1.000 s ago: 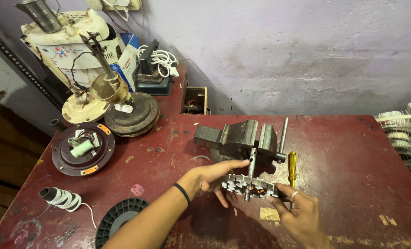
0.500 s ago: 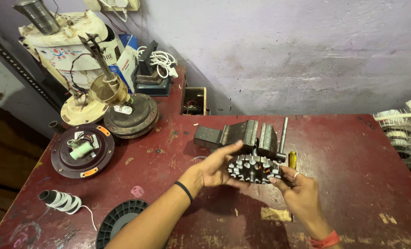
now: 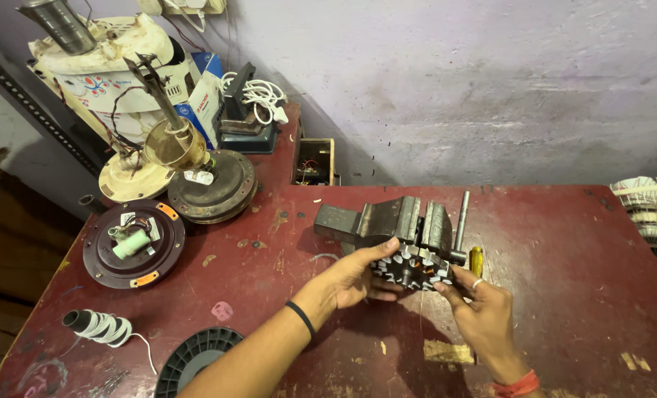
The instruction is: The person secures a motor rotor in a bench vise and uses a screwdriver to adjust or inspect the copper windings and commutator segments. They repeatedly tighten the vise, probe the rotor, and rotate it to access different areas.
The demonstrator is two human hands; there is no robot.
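Now | both hands, left (image 3: 354, 276) and right (image 3: 483, 313), pinch toothed round metal stator (image 3: 415, 269) | beside grey steel vise (image 3: 395, 221)

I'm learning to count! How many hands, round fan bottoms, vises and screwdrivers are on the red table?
Hands: 2, left hand and right hand
Round fan bases: 3
Vise: 1
Screwdriver: 1
Total: 7

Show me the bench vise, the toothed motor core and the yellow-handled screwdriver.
bench vise (image 3: 398, 219), head view, its grey body
toothed motor core (image 3: 414, 267), head view, its ring of teeth
yellow-handled screwdriver (image 3: 476, 259), head view, its handle
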